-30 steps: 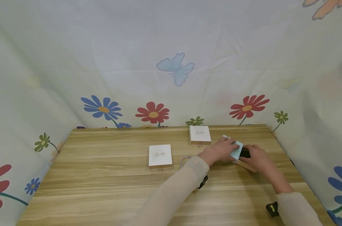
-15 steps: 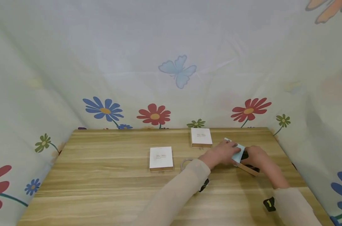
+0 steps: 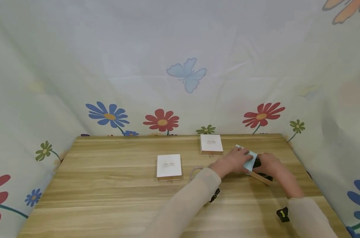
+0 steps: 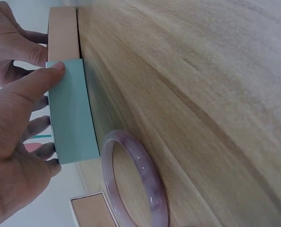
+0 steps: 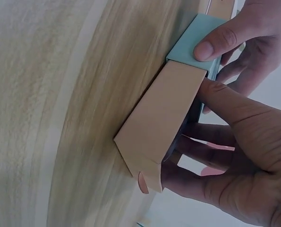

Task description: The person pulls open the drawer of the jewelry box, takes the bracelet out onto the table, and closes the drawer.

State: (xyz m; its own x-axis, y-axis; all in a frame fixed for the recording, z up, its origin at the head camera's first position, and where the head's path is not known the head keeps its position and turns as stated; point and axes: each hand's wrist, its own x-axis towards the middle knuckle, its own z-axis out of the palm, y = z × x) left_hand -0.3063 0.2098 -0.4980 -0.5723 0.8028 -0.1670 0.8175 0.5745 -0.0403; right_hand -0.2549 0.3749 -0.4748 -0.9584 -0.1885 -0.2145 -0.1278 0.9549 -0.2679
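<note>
In the head view my left hand holds the light teal sleeve of a small drawer-style box at the table's right. The left wrist view shows its thumb on the sleeve's side and fingers over the top. A tan drawer sticks out of the sleeve, its small pull tab at the end. My right hand has its fingers curled into the drawer, pinching what looks like a black pad, tilted up beside the sleeve. The fingertips inside are hidden. A pale purple bangle lies near my left wrist.
Two white lettered boxes stand on the wooden table: one white box left of the bangle, another white box near the back edge. A flower-printed curtain encloses the table's back and sides.
My right hand has shifted slightly, and the drawer's dark inside now shows below it. The view has tilted a little. My left hand keeps its hold on the sleeve.
</note>
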